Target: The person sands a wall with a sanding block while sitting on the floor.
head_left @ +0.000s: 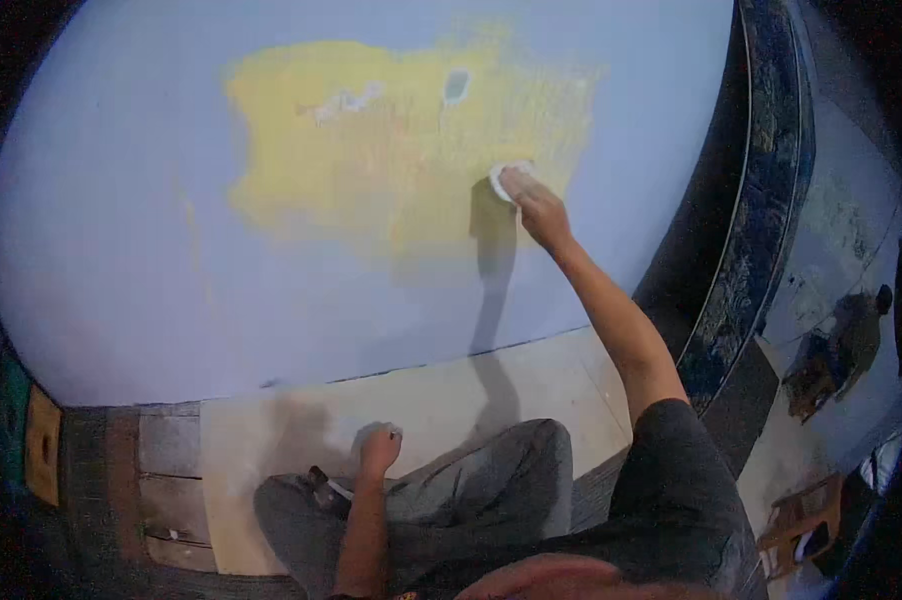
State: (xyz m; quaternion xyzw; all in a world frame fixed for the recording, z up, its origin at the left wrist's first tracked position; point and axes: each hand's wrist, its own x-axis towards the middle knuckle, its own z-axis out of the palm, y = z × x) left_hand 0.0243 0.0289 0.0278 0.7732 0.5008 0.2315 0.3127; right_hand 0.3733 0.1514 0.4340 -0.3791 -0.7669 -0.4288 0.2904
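Note:
My right hand (539,208), at the end of an outstretched arm, presses a white pad or folded cloth (500,183) against the pale wall (371,305). The pad lies over the lower right part of a yellow painted patch (291,150). Streaks and thinner colour show on that patch's right side. Above the pad is a small grey mark (457,86) with a white edge, and a ragged white spot (351,100) lies farther left. My left hand (379,449) is closed above my lap, near my knee. What its fingers hold, if anything, cannot be made out.
A light board or floor panel (236,500) lies under my folded legs, along the wall's lower edge. At the right runs a dark patterned strip (751,200). Beyond it are a dark figure (856,335) and a brown wooden stool or chair (806,522).

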